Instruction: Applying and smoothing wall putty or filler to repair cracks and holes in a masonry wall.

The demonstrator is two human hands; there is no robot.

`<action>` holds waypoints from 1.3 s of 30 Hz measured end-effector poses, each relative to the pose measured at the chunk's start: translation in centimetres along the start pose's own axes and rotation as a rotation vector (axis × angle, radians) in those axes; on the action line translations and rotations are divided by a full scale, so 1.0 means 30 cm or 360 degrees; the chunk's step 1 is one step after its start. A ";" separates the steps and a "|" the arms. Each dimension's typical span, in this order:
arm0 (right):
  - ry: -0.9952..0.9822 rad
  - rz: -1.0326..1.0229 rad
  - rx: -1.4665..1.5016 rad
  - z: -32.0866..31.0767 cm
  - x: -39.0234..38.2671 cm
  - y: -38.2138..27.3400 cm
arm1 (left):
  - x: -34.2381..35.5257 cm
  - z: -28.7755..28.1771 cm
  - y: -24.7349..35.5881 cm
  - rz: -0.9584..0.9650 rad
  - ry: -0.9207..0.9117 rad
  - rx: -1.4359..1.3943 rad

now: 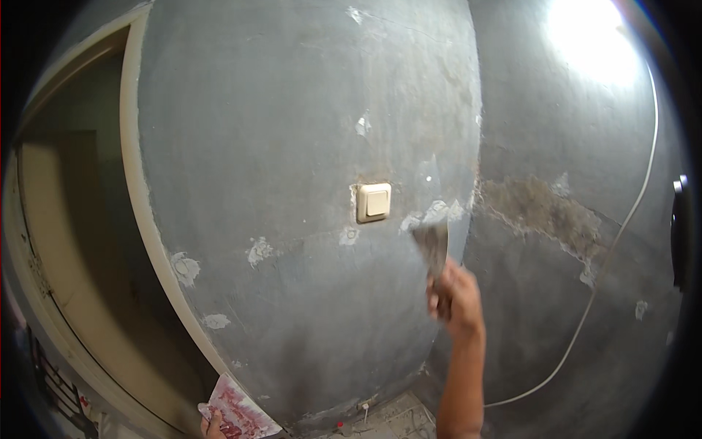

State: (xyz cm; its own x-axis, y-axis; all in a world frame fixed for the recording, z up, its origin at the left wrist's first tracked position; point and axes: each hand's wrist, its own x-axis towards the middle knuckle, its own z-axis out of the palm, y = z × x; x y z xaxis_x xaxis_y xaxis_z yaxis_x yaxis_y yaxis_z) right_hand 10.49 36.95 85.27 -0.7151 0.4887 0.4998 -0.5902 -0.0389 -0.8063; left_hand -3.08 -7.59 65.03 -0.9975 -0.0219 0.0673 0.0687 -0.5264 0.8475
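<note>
My right hand (456,298) is wrapped round the handle of a putty knife (431,245). Its broad blade points up at the grey wall (307,146), just below white filler patches (436,212) near the corner; whether it touches the wall I cannot tell. At the lower left, my left hand (212,424) grips the edge of a flat pale board (238,411) smeared with reddish and white stuff. Only some fingers of that hand show. A cream light switch (374,202) sits on the wall, left of the blade.
A cream door frame (135,146) bounds the wall on the left, with a door (62,219) beyond. Right of the corner, a rough brown patch (545,212) breaks the paint. A white cable (621,227) hangs down from near a bright lamp (594,36).
</note>
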 end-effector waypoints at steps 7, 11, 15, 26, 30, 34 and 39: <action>0.0351 0.0466 0.1136 -0.013 -0.682 0.425 | -0.009 -0.152 0.037 -0.0198 -0.0134 0.0066; 0.0615 0.0543 0.1406 -0.045 -0.892 0.458 | -0.032 -0.167 -0.027 -0.0410 -0.0160 0.0208; 0.0795 0.0544 0.1293 -0.067 -1.020 0.414 | -0.106 -0.139 -0.107 -0.0581 -0.0168 0.0306; 0.0789 0.0691 0.1262 -0.252 -1.149 0.384 | -0.357 0.116 -0.300 -0.0934 -0.0590 0.0135; 0.0807 0.0677 0.1134 -0.306 -1.222 0.297 | -0.391 0.240 -0.373 -0.1044 -0.0353 0.0589; 0.1167 0.0613 0.1071 -0.261 -1.250 0.219 | -0.283 0.357 -0.400 -0.1210 -0.0822 0.0489; 0.1455 0.0415 0.0945 -0.373 -1.557 0.131 | -0.461 0.418 -0.495 -0.1079 -0.1042 0.0333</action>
State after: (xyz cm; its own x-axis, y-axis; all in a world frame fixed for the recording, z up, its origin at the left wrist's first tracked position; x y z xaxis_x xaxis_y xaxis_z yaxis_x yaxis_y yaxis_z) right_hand 45.75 23.71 55.22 -0.4429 0.8519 -0.2795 -0.7222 -0.5238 -0.4518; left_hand 9.91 11.18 58.11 -0.6235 0.7426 -0.2444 -0.4538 -0.0892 0.8866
